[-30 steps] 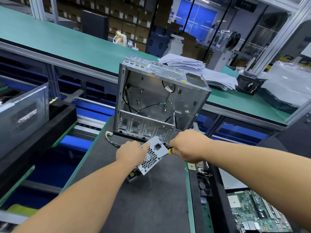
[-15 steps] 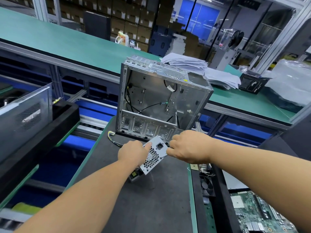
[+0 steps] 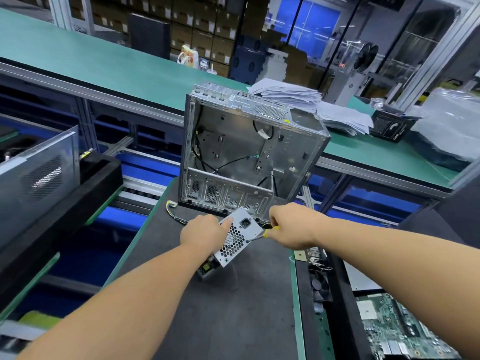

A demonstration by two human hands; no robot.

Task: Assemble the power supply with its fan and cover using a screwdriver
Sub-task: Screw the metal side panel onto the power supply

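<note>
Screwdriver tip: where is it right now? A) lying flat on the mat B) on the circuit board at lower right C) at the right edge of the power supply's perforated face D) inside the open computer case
C: the screwdriver, gripped by the right hand, points its tip at the edge of the power supply, which the left hand steadies.

You stand on an electronics assembly line: green-matted bench (image 3: 109, 66), roller conveyor (image 3: 140, 190), open computer chassis (image 3: 249, 152), circuit boards (image 3: 394, 331), stacked cartons (image 3: 207, 35) behind.

Bright, even overhead light; soft shadows on the dark desk (image 3: 213, 320). Blue glow from windows (image 3: 309, 24) at 12 o'clock. Wide-angle bending at edges; slight blur throughout.
</note>
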